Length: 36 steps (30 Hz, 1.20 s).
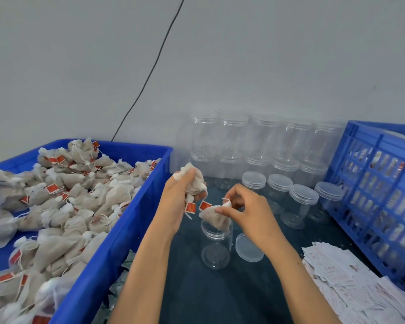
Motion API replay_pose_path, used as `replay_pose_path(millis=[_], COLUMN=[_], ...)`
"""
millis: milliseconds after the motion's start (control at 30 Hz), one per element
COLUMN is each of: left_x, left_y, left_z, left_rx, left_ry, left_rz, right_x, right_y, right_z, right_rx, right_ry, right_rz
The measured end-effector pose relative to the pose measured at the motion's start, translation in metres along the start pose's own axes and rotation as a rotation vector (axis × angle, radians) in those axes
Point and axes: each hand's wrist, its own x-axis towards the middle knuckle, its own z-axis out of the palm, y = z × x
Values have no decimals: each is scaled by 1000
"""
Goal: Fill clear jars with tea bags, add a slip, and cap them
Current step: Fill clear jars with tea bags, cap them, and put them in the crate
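Lid beside open jar, slips & crate to R

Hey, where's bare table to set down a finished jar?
Free: dark table nearer you than the open jar, between blue bin and slips. Crowded: capped jars ahead, loose lid beside the open jar.

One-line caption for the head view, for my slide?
Right hand lowers a tea bag into the open jar; left hand holds more.
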Motion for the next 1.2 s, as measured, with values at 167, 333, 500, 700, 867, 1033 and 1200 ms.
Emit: replay_pose_path(millis=[167, 333, 500, 700, 867, 1033, 1200], left_x=[-3, -1, -4, -7, -10, -12, -14], left_y=[-1, -2, 0, 5, 3, 4, 5], left_z=[2, -4, -3, 0, 3, 5, 7], left_rx=[76, 156, 283, 280, 327, 391, 426], left_ry=[-150, -320, -354, -336, -332, -316, -282], left_rz=[21, -40, -51, -64, -94, -59, 2], right_x=[-3, -1, -4, -10, -8, -4, -5], right_y=[-3, -1, -6, -13, -12, -6, 1], right_z=[-6, -2, 1, -5, -1, 2, 4], right_rx=[-109, -477, -591, -529, -706, -637, -428], right_ry=[13, -143, -140, -88, -118, -153, -120], right_rz=[-109, -181, -275, -279, -344, -300, -194])
